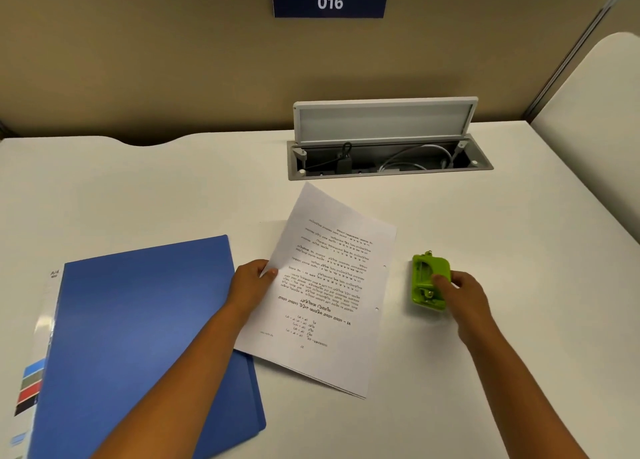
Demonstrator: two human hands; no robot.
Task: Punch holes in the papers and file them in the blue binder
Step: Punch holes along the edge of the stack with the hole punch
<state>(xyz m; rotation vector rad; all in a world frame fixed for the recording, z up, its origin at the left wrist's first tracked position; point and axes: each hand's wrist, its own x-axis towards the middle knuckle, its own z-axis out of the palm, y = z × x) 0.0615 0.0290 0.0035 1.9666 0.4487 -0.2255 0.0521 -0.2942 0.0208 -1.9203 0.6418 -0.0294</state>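
A thin stack of printed papers (329,285) lies at an angle in the middle of the white desk (485,372), with two punched holes along its right edge. My left hand (251,285) pinches the stack's left edge between thumb and fingers. The closed blue binder (145,337) lies to the left, its lower right corner under the papers. A small green hole punch (424,278) sits to the right of the papers. My right hand (460,292) grips the punch from its right side, thumb on top.
An open cable tray (388,161) with a raised grey lid and cords inside is set into the desk behind the papers. A beige partition with a "016" sign (329,1) stands at the back. A white chair back (595,129) is at the far right.
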